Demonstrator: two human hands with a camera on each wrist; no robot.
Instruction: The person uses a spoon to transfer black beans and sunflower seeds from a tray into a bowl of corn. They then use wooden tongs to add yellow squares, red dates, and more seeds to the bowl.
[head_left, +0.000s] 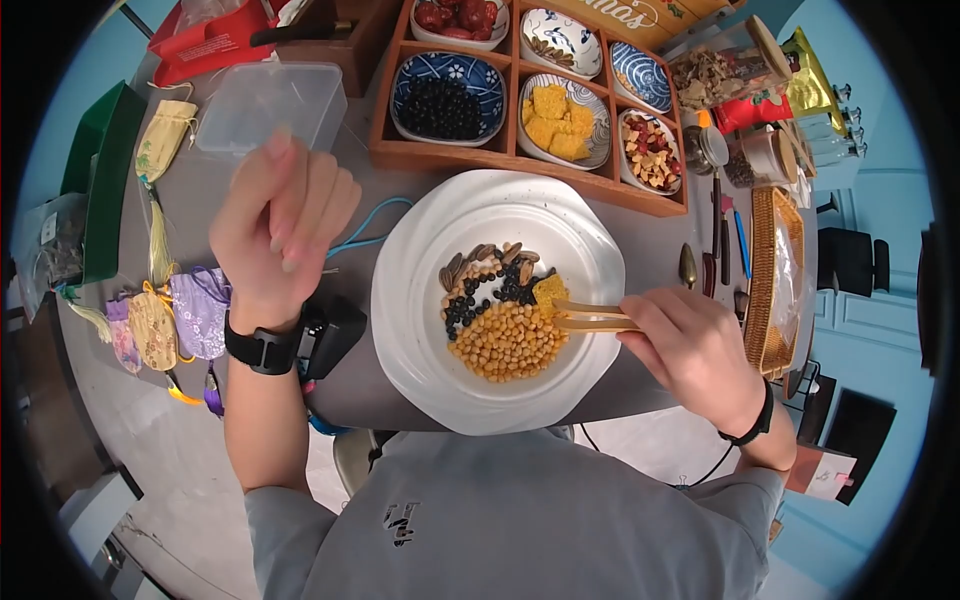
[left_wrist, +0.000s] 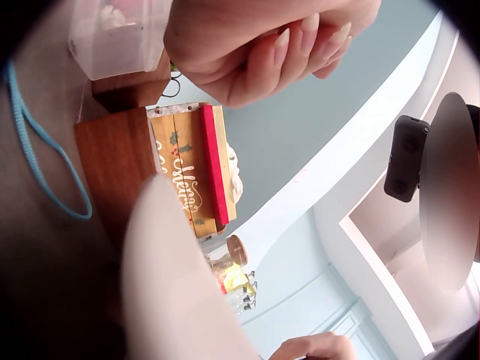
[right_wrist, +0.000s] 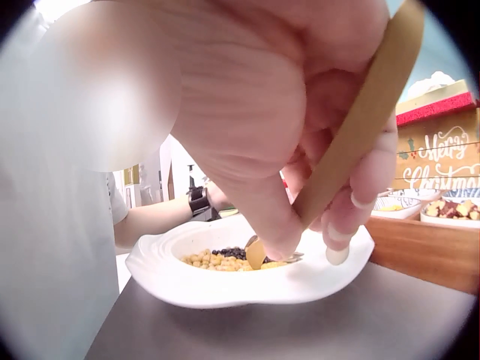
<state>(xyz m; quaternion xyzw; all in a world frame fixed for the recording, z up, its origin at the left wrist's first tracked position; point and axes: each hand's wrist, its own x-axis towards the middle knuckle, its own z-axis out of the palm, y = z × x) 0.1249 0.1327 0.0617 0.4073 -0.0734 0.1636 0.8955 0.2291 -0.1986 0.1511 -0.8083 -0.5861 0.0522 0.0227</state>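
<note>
My right hand (head_left: 690, 345) pinches wooden tongs (head_left: 595, 316) at the right of a white, wavy-rimmed bowl (head_left: 400, 330). The tongs' tips meet a crumbly yellow chunk (head_left: 549, 290) inside it. Around that chunk lie yellow corn-like kernels (head_left: 510, 345), small black beans (head_left: 460, 312) and striped brown seeds (head_left: 455, 268). Close up, the right wrist view has the flat wooden strip of the tongs (right_wrist: 360, 112) running through the fingers. Raised left of the bowl, my left hand (head_left: 285, 215) holds nothing, its fingers loosely curled, as the left wrist view (left_wrist: 274, 49) also has it.
Behind the bowl, a wooden divided box (head_left: 440, 157) holds dishes of black beans, yellow chunks, nuts and red dates. A clear plastic container (head_left: 270, 105) and embroidered pouches (head_left: 200, 310) lie left. Jars (head_left: 730, 75), pens and a wicker basket (head_left: 770, 280) stand right.
</note>
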